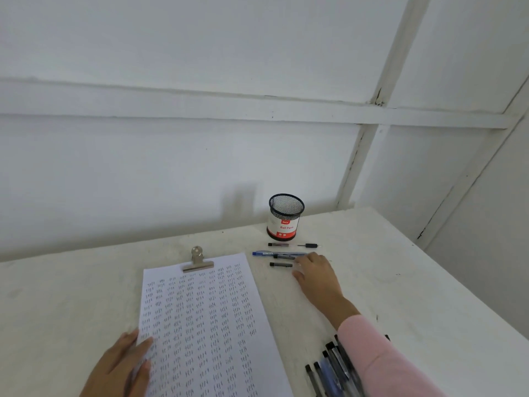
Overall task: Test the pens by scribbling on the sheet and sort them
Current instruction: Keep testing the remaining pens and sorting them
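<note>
I saw the left hand (pixel 123 365) lying flat on the near left edge of the sheet (pixel 206 325), its fingers straight, holding nothing and only pressing the paper to the counter (pixel 71 296). The sheet, covered in rows of small scribbles, lay mid-counter with a metal clip (pixel 197 260) on its far edge. To the right of the clip, the right hand (pixel 317 277), in a pink sleeve (pixel 372 353), reached out to a small group of pens. Its fingers (pixel 305 257) lay over the right ends of a blue pen (pixel 266 253) and a black pen (pixel 283 257) touching it, and I could not tell whether they pinched either one or merely rested there. A short black piece (pixel 280 265) lay just nearer, by the thumb, and another pen (pixel 292 245) lay just beyond, apart from the hand. Farther still stood a mesh cup (pixel 284 217) with a red and white label. A heap of pens (pixel 329 368) lay at the near right, partly hidden by the sleeve.
</note>
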